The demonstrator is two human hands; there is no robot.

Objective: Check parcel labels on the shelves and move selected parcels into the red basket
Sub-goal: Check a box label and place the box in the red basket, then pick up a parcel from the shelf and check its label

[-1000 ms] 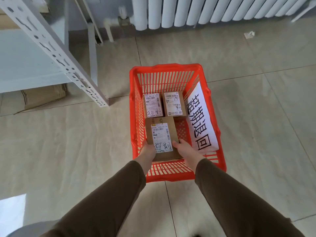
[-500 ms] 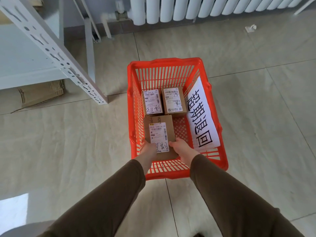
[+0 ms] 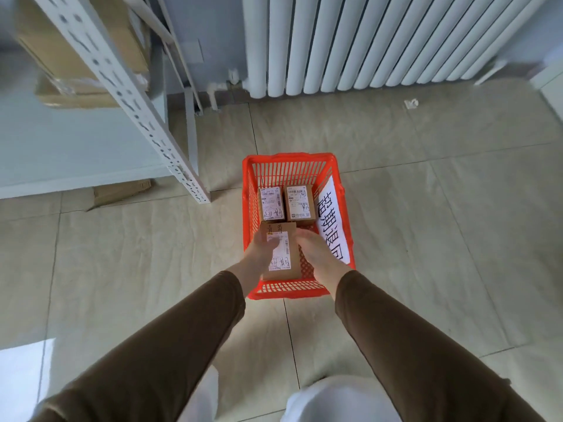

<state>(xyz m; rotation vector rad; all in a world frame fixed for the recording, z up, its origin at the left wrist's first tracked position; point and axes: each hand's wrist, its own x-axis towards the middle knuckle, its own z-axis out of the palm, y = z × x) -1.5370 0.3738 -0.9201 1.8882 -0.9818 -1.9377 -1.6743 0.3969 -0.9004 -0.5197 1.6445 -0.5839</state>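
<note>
Fingers: both sets look loosely extended over the near parcel; whether they touch it or hang just above cannot be told, and motion blur hides any grasp
Left hand: lies over the parcel's left edge and the upper left part of its white label
Right hand: sits at the parcel's right edge, fingers pointing toward 11 o'clock
Near parcel: brown box, label up, lying flat on the floor of the red basket at the 6 o'clock end
Far left parcel: small brown box at the 12 o'clock side of the near parcel, label up
Far right parcel: just beside the far left parcel, at its 3 o'clock
Paper sign: white sheet with large black characters, leaning along the basket's 3 o'clock wall
Basket place: on the tiled floor, at 6 o'clock from the white radiator
Shelf post: perforated white upright at 10 o'clock from the basket
Shelf boxes: cardboard, blurred, on the shelf at the far 10 o'clock
Sleeves: brown, reaching in from 6 o'clock
</note>
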